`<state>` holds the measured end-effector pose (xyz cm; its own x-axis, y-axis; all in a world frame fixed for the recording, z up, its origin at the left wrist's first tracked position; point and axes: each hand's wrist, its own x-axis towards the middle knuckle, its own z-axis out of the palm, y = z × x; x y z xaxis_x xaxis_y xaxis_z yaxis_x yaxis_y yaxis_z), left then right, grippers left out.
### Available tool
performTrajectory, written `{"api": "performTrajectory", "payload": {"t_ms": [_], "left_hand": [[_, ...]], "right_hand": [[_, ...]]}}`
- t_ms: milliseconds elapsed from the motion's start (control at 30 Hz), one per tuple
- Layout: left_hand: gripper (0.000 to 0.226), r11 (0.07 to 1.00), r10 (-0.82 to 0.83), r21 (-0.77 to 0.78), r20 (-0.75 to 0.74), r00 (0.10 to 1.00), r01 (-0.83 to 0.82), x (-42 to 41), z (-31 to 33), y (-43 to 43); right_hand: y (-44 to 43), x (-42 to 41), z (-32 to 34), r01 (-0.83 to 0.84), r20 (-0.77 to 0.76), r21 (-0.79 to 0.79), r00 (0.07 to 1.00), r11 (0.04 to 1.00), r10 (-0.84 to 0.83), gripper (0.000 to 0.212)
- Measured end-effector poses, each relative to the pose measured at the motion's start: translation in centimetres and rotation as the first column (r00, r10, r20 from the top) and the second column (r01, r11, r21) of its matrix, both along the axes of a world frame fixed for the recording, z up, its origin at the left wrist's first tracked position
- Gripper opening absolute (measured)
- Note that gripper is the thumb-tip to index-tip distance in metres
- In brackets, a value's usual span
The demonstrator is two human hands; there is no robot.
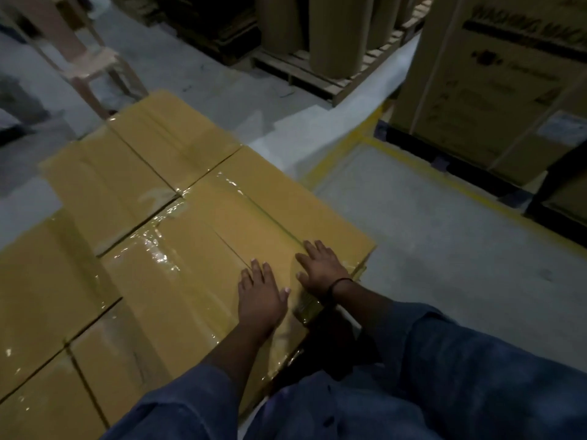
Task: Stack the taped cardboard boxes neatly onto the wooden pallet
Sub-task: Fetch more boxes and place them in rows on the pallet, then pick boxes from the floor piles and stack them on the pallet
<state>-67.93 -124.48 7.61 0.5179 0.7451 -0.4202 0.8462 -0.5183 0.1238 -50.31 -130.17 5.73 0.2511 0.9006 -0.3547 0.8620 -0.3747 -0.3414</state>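
Several taped yellow-brown cardboard boxes sit side by side in one flat layer, filling the left and centre of the head view. The nearest box [203, 249] has shiny clear tape along its seams. My left hand [260, 296] lies flat on its top, fingers straight. Beside it my right hand [320, 268] also lies flat on the same box top, close to the right corner, with a dark band on the wrist. More boxes lie behind [168, 138] and to the left [44, 281]. What the stack stands on is hidden beneath it.
Grey concrete floor with yellow lines [413, 160] lies to the right. A large printed carton [495, 84] stands on a dark base at the far right. Big paper rolls [336, 33] stand on a wooden pallet [311, 74] at the back. A pale stool [92, 61] is at top left.
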Motion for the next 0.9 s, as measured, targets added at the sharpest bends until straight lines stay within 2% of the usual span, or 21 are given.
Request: {"api": "performTrajectory", "payload": {"t_ms": [133,233,367,500,633,767,900], "left_hand": [[0.083,0.995,-0.097,0.04,0.014,0.995,0.096,1.3,0.6,-1.5],[0.081,0.974,-0.217,0.076,0.057,0.975,0.212,4.4,1.2,-3.3],[0.078,0.9,-0.433,0.106,0.097,0.896,0.423,10.4,1.8,-7.3],[0.075,0.762,-0.647,0.093,0.063,0.76,0.641,16.3,1.5,-14.4],[0.075,0.596,-0.803,0.043,0.034,0.595,0.802,20.9,0.6,-22.6],[0.075,0.447,-0.891,-0.048,0.067,0.45,0.893,24.0,-0.9,-30.2],[0.077,0.241,-0.968,-0.087,0.048,0.246,0.967,25.6,-3.4,-36.3]], "right_hand": [[-3.1,1.0,0.8,0.092,-0.023,-0.013,0.996,0.996,-0.092,0.058],[-6.7,3.2,1.2,0.221,-0.039,0.007,0.975,0.975,-0.22,0.059],[-14.4,6.5,1.3,0.487,-0.12,0.045,0.87,0.872,-0.479,0.057],[-25.2,8.8,-0.4,0.739,-0.173,0.006,0.664,0.674,-0.727,0.057],[-36.7,9.3,-2.6,0.9,-0.165,-0.06,0.419,0.433,-0.893,0.057],[-47.0,7.8,-4.7,0.968,-0.138,-0.189,0.137,0.162,-0.981,0.056],[-54.5,4.5,-6.2,0.965,-0.117,-0.246,-0.119,-0.087,-0.986,0.056]]}}
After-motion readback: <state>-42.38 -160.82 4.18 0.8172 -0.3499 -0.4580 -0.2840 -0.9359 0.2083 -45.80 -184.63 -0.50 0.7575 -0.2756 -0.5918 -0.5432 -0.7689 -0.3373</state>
